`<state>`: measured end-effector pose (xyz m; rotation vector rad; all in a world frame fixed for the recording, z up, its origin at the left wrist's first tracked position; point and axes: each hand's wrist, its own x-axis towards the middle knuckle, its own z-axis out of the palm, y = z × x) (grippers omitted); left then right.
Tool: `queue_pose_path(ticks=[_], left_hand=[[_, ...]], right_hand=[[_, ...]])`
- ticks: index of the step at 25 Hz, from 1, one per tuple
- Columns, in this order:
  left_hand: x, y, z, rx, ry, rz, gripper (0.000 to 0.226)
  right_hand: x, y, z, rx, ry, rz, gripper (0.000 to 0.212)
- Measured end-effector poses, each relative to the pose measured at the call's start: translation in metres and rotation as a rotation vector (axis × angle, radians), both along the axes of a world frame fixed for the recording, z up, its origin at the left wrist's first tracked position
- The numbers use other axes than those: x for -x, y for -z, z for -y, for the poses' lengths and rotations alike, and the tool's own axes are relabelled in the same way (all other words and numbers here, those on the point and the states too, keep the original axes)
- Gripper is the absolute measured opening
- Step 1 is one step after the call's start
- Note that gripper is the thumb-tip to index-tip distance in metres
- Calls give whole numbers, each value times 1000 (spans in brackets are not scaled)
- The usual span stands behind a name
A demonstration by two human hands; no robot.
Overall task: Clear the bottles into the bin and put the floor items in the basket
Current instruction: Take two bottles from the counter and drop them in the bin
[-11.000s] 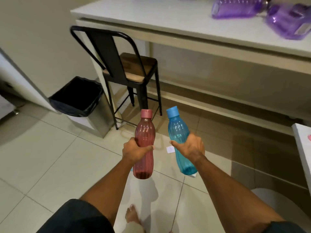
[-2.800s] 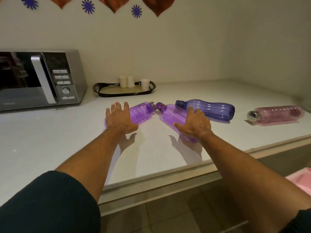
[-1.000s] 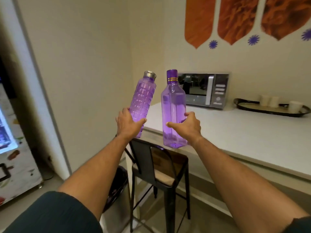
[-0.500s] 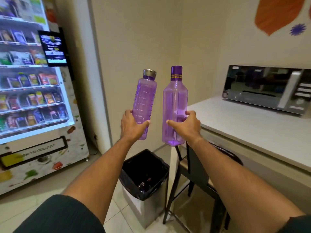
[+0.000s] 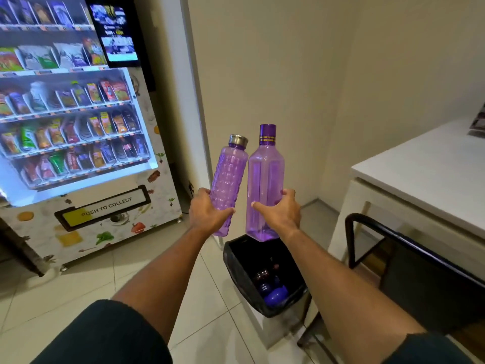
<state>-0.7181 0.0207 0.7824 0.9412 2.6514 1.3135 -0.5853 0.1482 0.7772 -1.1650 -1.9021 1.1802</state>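
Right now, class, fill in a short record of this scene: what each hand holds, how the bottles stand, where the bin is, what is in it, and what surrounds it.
left hand: grips the ribbed purple bottle, steel cap, tilted slightly right
right hand: grips the square purple bottle, purple cap, upright
bottles: shoulders touching or nearly so, held above the bin
bin: black liner, on the floor below the hands, open
bin contents: dark bottles, one blue end showing
left of bin: vending machine
right of bin: black chair, white counter

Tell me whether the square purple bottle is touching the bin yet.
Apart. The head view shows the right hand holding the square purple bottle upright in the air, its base above the bin rim.
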Motion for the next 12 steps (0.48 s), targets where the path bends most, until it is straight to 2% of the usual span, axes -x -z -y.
queue_pose_path(ticks=[6,12], left_hand=[[77,64,-36,161,39,105,82],[172,135,-101,365,237,122,81]], right_hand=[[56,62,-40,79,46,187,85],[119,128,-74,218,218,322,80]])
